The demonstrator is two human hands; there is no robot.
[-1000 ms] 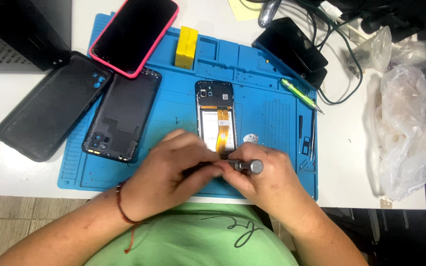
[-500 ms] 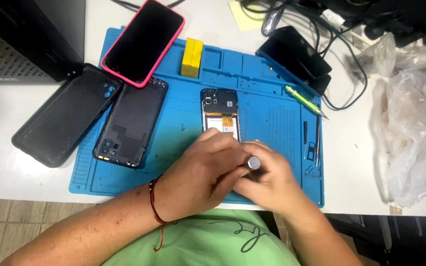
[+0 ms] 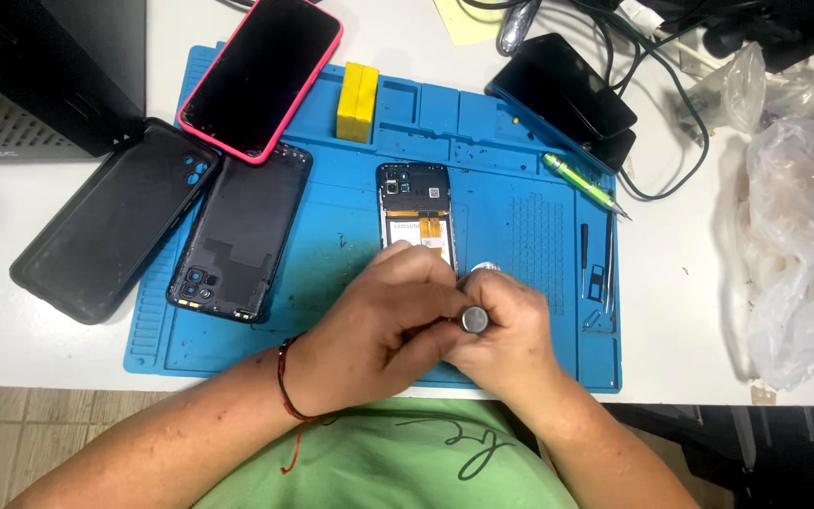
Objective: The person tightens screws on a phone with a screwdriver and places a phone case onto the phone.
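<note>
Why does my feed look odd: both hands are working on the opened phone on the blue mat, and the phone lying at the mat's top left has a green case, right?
Not quite. In the head view the phone at the top left of the blue mat has a pink case, not green. The rest holds: the left hand and right hand are on the opened phone.

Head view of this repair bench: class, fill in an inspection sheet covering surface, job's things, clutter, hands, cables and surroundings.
Surface: blue repair mat on a white table.
Job's things: opened phone, lower part hidden by hands; screwdriver, only its round end shows.
Clutter: pink-cased phone, two black back covers, yellow block, green pen tool, tweezers, plastic bags.
Hands: left hand and right hand together on the screwdriver.
Cables: black tangle, top right.
Surroundings: dark box, top left.
</note>
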